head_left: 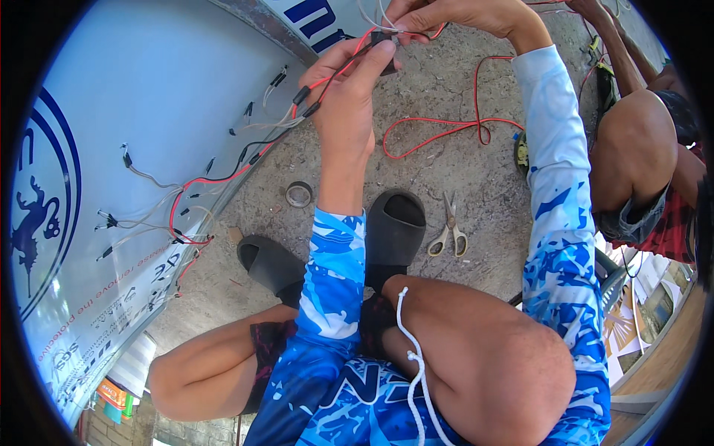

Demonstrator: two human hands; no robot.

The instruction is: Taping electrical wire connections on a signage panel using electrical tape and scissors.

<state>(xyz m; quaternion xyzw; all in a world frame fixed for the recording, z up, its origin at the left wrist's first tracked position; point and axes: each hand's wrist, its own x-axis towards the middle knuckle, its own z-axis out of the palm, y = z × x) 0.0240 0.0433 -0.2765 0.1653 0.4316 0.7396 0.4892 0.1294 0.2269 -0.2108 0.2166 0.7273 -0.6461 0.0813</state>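
Pinching red-and-black plastic-coated wires (pixel 321 82) with the left hand (pixel 346 97), beside the glossy white panel (pixel 223 82) and above grey concrete floor (pixel 442 178); pinching thin whitish wires (pixel 387 16) with the right hand (pixel 439 15). Best steadied close together, without tugging

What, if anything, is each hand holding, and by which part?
Left hand grips red and black wires partway along their length. Right hand is at thin pale wires; its exact hold can't be told.
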